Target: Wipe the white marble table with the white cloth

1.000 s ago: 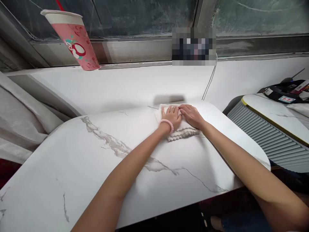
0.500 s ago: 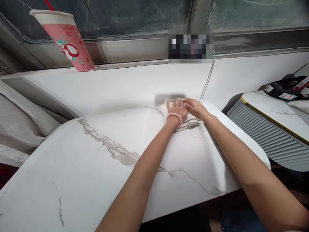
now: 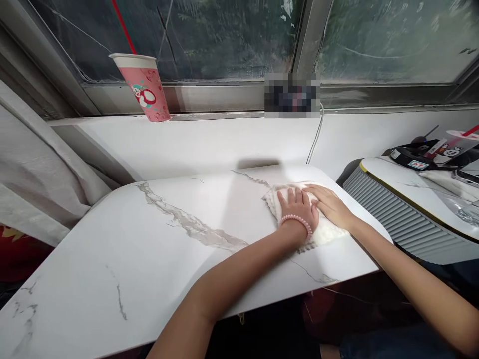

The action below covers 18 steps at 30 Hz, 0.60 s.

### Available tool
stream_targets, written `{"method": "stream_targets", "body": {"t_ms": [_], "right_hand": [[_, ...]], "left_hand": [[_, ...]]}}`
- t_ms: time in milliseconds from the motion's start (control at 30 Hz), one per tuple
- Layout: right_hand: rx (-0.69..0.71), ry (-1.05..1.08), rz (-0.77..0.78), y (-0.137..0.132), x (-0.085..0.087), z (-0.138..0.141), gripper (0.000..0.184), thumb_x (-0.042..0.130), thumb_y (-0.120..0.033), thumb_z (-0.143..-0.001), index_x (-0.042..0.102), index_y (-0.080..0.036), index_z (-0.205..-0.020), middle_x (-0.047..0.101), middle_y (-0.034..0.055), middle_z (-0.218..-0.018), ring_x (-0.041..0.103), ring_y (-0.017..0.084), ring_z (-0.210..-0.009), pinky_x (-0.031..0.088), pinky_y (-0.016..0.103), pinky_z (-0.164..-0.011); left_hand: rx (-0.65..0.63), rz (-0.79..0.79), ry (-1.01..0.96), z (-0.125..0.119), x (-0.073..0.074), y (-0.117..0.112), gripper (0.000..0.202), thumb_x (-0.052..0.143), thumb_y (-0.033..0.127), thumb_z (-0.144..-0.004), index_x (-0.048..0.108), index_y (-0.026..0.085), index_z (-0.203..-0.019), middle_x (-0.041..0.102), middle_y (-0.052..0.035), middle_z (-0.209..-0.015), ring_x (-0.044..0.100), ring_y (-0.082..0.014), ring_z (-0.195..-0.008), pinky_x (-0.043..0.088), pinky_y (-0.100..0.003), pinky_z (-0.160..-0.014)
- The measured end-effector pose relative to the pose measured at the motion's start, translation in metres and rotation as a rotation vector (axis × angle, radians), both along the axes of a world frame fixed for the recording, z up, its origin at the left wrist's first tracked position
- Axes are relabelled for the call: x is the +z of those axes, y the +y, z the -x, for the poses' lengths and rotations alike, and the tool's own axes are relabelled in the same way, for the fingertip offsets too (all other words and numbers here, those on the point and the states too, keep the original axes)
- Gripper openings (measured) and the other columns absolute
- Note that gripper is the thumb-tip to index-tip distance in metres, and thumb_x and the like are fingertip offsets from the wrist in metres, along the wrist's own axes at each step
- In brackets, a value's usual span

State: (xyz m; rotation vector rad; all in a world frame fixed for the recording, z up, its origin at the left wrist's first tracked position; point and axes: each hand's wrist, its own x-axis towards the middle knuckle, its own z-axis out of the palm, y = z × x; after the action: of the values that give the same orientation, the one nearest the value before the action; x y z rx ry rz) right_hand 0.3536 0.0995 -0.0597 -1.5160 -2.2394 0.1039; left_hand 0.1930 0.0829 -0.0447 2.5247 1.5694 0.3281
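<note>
Cloth is shifting nearer, off the back edge of the table, lying toward its right end. Left hand is spreading flat on it, right hand pressing flat alongside. Seeming light, soft, bunching easily; palms over its middle probably suiting.

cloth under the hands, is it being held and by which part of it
No grip shows: the left hand lies flat on the middle of the cloth, the right hand flat over its right side.
</note>
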Motion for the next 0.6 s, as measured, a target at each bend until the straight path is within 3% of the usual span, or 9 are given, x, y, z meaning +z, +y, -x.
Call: {"method": "stream_targets", "body": {"t_ms": [167, 333, 467, 600], "right_hand": [[0.000, -0.002, -0.004, -0.054, 0.001, 0.002, 0.043, 0.030, -0.042, -0.097, 0.049, -0.027, -0.132, 0.051, 0.0070, -0.143, 0.041, 0.027, -0.136, 0.034, 0.055, -0.111], [-0.011, -0.014, -0.029, -0.089, -0.001, 0.009, 0.042, 0.032, -0.045, -0.096, 0.048, -0.033, -0.133, 0.053, 0.0067, -0.141, 0.044, 0.030, -0.134, 0.037, 0.056, -0.108], [0.060, -0.008, -0.058, -0.100, -0.002, 0.020, 0.047, 0.035, -0.045, -0.094, 0.042, -0.037, -0.139, 0.051, 0.0068, -0.142, 0.043, 0.030, -0.135, 0.035, 0.056, -0.109], [0.082, -0.006, -0.055, -0.094, 0.001, 0.032, 0.049, 0.037, -0.043, -0.091, 0.044, -0.036, -0.139, 0.053, 0.0068, -0.139, 0.042, 0.031, -0.134, 0.033, 0.057, -0.109]], "left_hand": [[-0.068, -0.035, -0.052, 0.006, 0.001, -0.048, 0.062, 0.022, 0.038, -0.097, 0.031, 0.005, -0.149, 0.031, -0.0143, -0.157, 0.024, -0.0345, -0.145, 0.015, -0.064, -0.117], [-0.146, -0.022, -0.039, 0.019, 0.001, -0.079, 0.064, 0.024, 0.036, -0.096, 0.029, 0.001, -0.150, 0.026, -0.0172, -0.158, 0.022, -0.0389, -0.145, 0.016, -0.065, -0.116], [-0.180, 0.023, -0.020, 0.033, 0.003, -0.093, 0.065, 0.023, 0.038, -0.095, 0.030, 0.002, -0.150, 0.025, -0.0169, -0.158, 0.018, -0.0394, -0.146, 0.014, -0.067, -0.117], [-0.187, 0.022, -0.044, 0.044, 0.003, -0.091, 0.066, 0.023, 0.039, -0.095, 0.030, 0.002, -0.150, 0.025, -0.0174, -0.158, 0.018, -0.0379, -0.146, 0.013, -0.066, -0.117]]}}
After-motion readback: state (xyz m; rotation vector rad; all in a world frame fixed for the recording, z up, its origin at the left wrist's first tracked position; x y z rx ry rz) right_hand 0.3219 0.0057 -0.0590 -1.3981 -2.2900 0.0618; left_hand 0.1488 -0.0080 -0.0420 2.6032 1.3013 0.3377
